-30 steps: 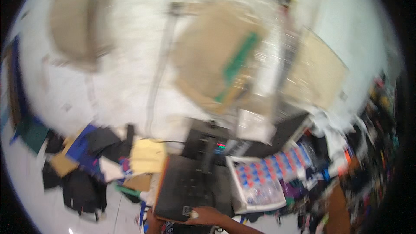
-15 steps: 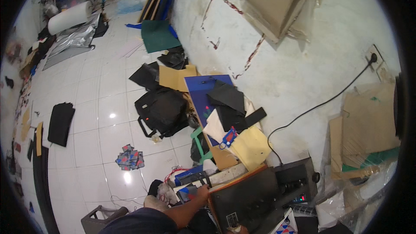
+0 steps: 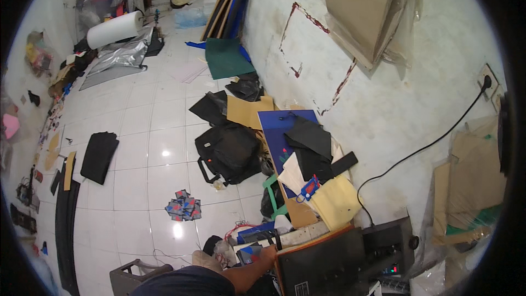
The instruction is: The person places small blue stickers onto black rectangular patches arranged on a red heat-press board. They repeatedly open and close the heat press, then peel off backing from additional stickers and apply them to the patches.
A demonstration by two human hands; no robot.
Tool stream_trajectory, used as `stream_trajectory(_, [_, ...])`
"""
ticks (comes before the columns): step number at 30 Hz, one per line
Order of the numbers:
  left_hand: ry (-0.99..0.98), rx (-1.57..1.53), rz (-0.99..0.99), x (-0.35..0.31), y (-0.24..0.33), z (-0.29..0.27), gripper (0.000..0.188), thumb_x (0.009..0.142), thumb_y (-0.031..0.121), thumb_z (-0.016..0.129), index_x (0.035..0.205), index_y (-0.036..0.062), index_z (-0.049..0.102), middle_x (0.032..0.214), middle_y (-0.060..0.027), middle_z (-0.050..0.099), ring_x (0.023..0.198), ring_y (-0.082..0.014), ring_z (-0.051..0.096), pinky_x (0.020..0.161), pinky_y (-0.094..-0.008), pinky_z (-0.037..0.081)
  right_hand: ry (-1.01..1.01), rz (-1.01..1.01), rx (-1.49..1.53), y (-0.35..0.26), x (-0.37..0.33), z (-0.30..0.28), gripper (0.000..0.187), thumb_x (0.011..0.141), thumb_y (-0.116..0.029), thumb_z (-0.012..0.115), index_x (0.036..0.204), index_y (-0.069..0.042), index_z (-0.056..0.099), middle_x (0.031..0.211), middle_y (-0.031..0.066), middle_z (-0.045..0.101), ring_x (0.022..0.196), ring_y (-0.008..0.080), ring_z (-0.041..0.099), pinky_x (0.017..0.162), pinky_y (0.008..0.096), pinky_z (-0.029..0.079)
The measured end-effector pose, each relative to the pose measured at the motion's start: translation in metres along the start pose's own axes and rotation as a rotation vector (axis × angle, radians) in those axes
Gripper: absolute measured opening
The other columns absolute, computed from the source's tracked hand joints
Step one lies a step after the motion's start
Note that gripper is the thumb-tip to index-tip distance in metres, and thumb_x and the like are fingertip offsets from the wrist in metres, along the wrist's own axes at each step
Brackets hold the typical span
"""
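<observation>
Left hand (image 3: pixel 267 256) at six o'clock; I cannot tell its grip's spread or hold. Patches (image 3: pixel 249 254) lie at its nine o'clock, presumably for easy reach beside the machine (image 3: pixel 323 260). Right hand unseen.

This seems to be a small workshop for sheet materials. On the white tiled floor (image 3: pixel 134 197) lies a pile of small grey pieces (image 3: pixel 183 206) with red and blue. Farther back are a big white roll (image 3: pixel 115 30) and a silver sheet (image 3: pixel 118 57). Long rolls or boards (image 3: pixel 227 3) lean at the wall (image 3: pixel 389 123), and a dark machine (image 3: pixel 329 260) shows a lit display (image 3: pixel 394 269).
</observation>
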State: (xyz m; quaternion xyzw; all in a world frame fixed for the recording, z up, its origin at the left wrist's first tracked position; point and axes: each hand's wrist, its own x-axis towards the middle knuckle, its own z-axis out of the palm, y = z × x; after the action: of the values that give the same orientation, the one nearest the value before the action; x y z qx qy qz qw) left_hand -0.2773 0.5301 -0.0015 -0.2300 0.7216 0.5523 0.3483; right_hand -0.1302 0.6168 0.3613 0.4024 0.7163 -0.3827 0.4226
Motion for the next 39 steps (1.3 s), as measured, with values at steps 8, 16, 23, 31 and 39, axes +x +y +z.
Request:
stream_trajectory(8, [-0.048,0.256,0.221,0.013,-0.028,0.009,0.037,0.085,0.034,0.052,0.099,0.0019,0.065,0.098,-0.0233,0.065,0.09,-0.0333,0.062,0.077,-0.0449,0.047,0.339,-0.351,-0.092,0.103,0.012,0.01,0.053,0.077,-0.032,0.068,0.117,-0.001,0.054,0.112,0.021,0.059,0.099,0.0324,0.061,0.081,0.0389,0.049])
stream_trajectory(16, [-0.017,-0.262,0.183,0.027,-0.01,-0.025,0.046,0.089,0.037,0.048,0.087,-0.0063,0.063,0.078,-0.0152,0.063,0.071,-0.0271,0.057,0.068,-0.042,0.042,0.562,-0.433,-0.097,0.044,-0.045,-0.021,0.054,0.072,-0.04,0.07,0.103,0.001,0.057,0.088,0.0252,0.065,0.083,0.0408,0.064,0.074,0.0457,0.051])
stream_trajectory(23, [-0.2,-0.251,0.253,-0.029,-0.012,-0.129,0.017,0.088,0.02,0.056,0.083,0.0044,0.053,0.063,-0.0046,0.053,0.053,-0.0146,0.053,0.047,-0.026,0.042,1.138,-0.384,-0.357,0.04,-0.144,-0.084,0.049,0.07,-0.037,0.07,0.1,-0.001,0.054,0.083,0.0248,0.064,0.079,0.0403,0.065,0.071,0.0469,0.052])
stream_trajectory(31, [-0.077,0.009,-0.027,-0.079,-0.099,-0.269,0.026,0.086,0.027,0.059,0.095,0.0027,0.06,0.072,-0.0066,0.058,0.058,-0.0141,0.053,0.041,-0.0239,0.036,1.565,-0.364,-0.599,0.05,-0.182,-0.254,0.071,0.075,-0.04,0.067,0.129,0.001,0.048,0.117,0.0268,0.058,0.105,0.0337,0.06,0.085,0.0406,0.05])
stream_trajectory(39, [-0.959,-0.77,-0.634,-0.188,-0.123,-0.218,0.042,0.093,0.041,0.052,0.113,0.0047,0.055,0.084,-0.0088,0.058,0.063,-0.0114,0.049,0.042,-0.0173,0.033,1.73,-0.33,-0.481,0.034,-0.184,-0.294,0.058,0.07,-0.026,0.069,0.122,-0.006,0.053,0.114,0.0258,0.059,0.105,0.0396,0.058,0.091,0.0437,0.047])
